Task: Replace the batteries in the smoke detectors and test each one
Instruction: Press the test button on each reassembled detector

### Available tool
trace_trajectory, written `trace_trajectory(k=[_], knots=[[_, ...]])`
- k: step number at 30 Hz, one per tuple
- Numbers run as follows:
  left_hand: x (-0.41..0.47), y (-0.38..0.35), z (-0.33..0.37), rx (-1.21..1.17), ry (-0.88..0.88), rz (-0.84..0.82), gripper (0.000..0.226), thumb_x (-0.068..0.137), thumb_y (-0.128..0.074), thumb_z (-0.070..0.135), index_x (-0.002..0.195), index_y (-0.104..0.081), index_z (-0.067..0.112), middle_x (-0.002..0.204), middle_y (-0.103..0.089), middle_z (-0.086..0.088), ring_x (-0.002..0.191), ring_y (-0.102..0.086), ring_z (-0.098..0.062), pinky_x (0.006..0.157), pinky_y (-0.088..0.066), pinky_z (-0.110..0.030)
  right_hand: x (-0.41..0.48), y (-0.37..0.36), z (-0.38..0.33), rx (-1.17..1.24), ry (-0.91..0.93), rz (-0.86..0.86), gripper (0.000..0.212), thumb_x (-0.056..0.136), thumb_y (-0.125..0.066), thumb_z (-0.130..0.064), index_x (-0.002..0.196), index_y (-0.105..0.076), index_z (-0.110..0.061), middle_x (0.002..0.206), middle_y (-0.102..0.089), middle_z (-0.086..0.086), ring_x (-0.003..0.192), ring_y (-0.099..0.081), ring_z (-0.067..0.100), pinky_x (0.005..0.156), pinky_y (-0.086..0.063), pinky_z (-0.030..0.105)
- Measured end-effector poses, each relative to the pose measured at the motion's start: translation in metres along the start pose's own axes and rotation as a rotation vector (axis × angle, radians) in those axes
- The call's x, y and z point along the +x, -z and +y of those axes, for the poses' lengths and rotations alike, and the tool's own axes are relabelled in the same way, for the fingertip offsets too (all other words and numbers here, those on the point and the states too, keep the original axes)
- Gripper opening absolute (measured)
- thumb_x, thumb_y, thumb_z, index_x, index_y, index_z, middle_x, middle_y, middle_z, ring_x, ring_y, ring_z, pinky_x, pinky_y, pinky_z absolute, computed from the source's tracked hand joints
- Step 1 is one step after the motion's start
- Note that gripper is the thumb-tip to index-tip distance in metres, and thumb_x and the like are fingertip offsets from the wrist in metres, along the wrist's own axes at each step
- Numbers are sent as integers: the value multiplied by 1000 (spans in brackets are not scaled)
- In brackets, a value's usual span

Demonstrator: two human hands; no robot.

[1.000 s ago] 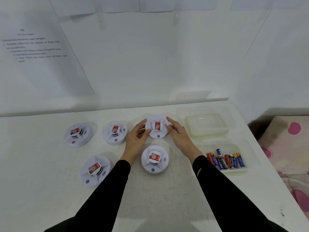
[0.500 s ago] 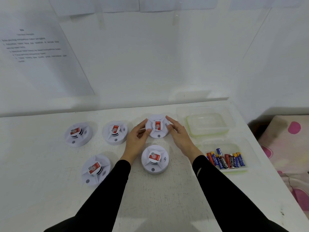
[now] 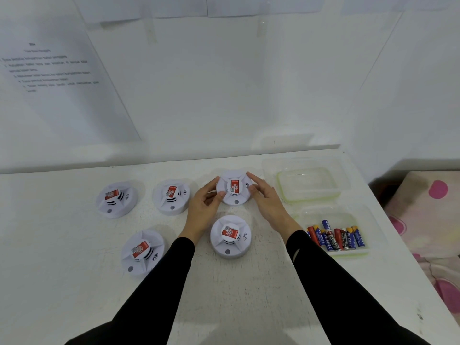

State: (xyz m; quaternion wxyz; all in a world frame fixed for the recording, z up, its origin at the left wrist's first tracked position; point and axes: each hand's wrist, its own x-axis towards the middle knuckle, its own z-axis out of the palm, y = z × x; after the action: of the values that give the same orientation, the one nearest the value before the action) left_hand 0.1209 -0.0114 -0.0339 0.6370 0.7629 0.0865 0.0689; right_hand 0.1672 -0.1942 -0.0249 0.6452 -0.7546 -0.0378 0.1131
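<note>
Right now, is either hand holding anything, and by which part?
Both hands grip the far-right smoke detector by its outer rim: the left hand on its left edge, the right hand on its right edge.

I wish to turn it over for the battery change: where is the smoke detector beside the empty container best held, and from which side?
Take the smoke detector by its wide round base rim, from the left and right sides at once. It lies flat, face up, and the raised centre cap is narrow. The left hand and right hand pinch the rim so.
</note>
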Motion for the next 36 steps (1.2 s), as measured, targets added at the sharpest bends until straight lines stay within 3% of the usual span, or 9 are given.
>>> trace_trajectory(k=[3,6,8,12,16,21,26,32,36], knots=[[0,0,-1,-5,0,5,45,95,-66,20,139,-56,20,133,-64,3,111,-61,5,89,-49,-11,1,0,4,-6,-7,2,37,101,-48,-24,135,-51,-37,123,-58,2,122,-51,13,96,-39,17],[0,-1,-1,3,-3,-2,46,96,-65,21,140,-55,20,134,-63,4,115,-60,2,93,-49,-12,5,-3,12,-66,-3,12,36,100,-48,-31,130,-50,-50,132,-54,-6,136,-36,17,116,-24,38],[0,-2,-2,5,5,4,48,96,-65,22,142,-52,20,135,-61,5,120,-59,-3,95,-48,-11,8,-5,13,-110,-2,45,36,99,-48,-33,129,-50,-53,136,-50,-6,139,-31,19,118,-19,45],[1,-2,-4,47,21,36,46,95,-65,28,138,-57,16,131,-64,5,119,-60,-4,94,-47,-9,6,-7,9,-134,-11,114,36,100,-47,-28,133,-52,-41,134,-42,-3,132,-36,18,116,-27,43],[1,-2,-5,137,14,41,36,93,-68,28,127,-65,16,125,-67,-1,106,-62,2,88,-48,-9,5,-8,8,-276,2,109,37,101,-44,-29,138,-48,-34,139,-45,-3,137,-31,20,119,-12,44],[-3,-3,2,171,16,47,24,92,-70,24,115,-66,26,113,-65,3,94,-59,10,77,-45,-2,0,-5,5,-187,-35,87,43,99,-49,-33,141,-41,-40,139,-49,-6,142,-22,18,118,-15,48],[-7,-5,5,162,45,62,29,93,-69,24,121,-66,19,113,-65,5,93,-59,12,76,-46,-2,-3,-8,2,-202,-35,103,42,99,-49,-33,140,-42,-38,141,-49,-4,141,-26,19,116,-19,49],[-6,-5,10,84,129,101,34,95,-65,31,126,-63,16,115,-65,9,103,-59,6,87,-47,-6,-4,-3,4,-127,-43,73,41,100,-46,-29,139,-42,-36,130,-48,-14,135,-35,18,116,-25,47],[-15,1,19,32,103,166,20,101,-56,28,118,-65,21,115,-67,9,110,-63,-11,95,-47,-18,-9,0,-12,-55,-82,60,39,101,-43,-18,139,-43,-27,143,-40,-5,138,-31,16,117,-26,42]])
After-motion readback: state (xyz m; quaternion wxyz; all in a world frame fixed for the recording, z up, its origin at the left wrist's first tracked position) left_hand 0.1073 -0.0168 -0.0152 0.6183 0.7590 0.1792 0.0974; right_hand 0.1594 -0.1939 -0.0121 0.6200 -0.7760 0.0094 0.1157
